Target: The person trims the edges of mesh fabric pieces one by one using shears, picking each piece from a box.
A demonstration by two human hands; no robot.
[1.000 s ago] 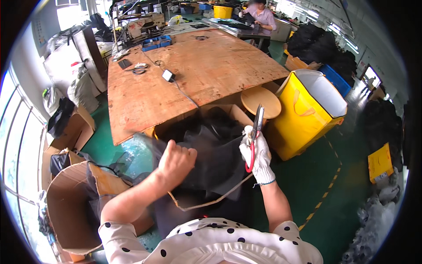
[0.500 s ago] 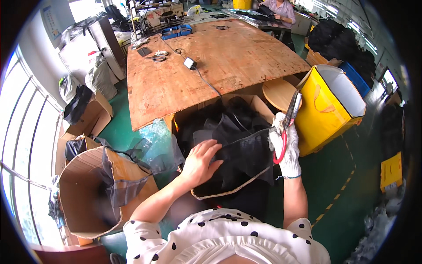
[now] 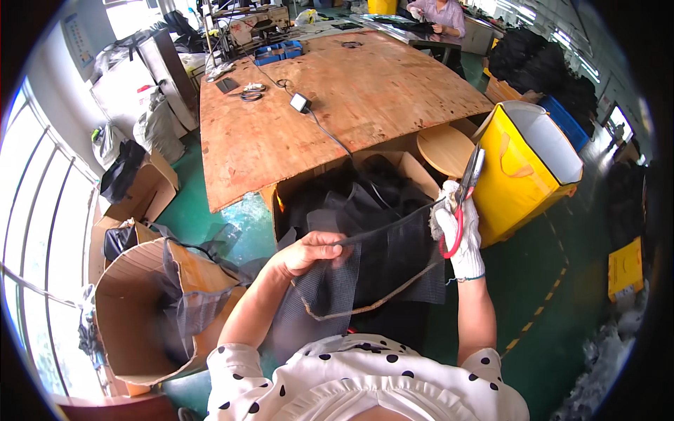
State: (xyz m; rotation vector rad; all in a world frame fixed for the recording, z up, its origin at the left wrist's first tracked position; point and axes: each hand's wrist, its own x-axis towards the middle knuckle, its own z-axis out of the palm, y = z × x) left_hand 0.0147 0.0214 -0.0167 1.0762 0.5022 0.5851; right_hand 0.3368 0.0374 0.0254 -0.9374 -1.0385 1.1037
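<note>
A strip of black mesh fabric [image 3: 358, 270] stretches between my two hands, its upper edge drawn nearly straight. My bare left hand [image 3: 312, 252] pinches that edge between thumb and fingers. In a white knitted glove, my right hand [image 3: 461, 235] closes around red-handled scissors [image 3: 455, 235], blades pointing up and away from me. The mesh's other end meets the fingers of this glove; how they grip it is hidden. Beneath the fabric stands an open cardboard box [image 3: 418, 172] heaped with more black mesh [image 3: 319, 200].
A large wooden table [image 3: 351, 91] spans the far side, with a cable and small adapter [image 3: 300, 103] on it. To the right is a yellow bag [image 3: 519, 168] beside a round wooden board [image 3: 446, 149]. Another cardboard box [image 3: 130, 281] holds mesh at left. A person [image 3: 446, 21] works beyond.
My left hand has gone from open fingers over the mesh to pinching its edge, slightly lower. The strip now hangs spread out toward me. My right hand has barely moved.
</note>
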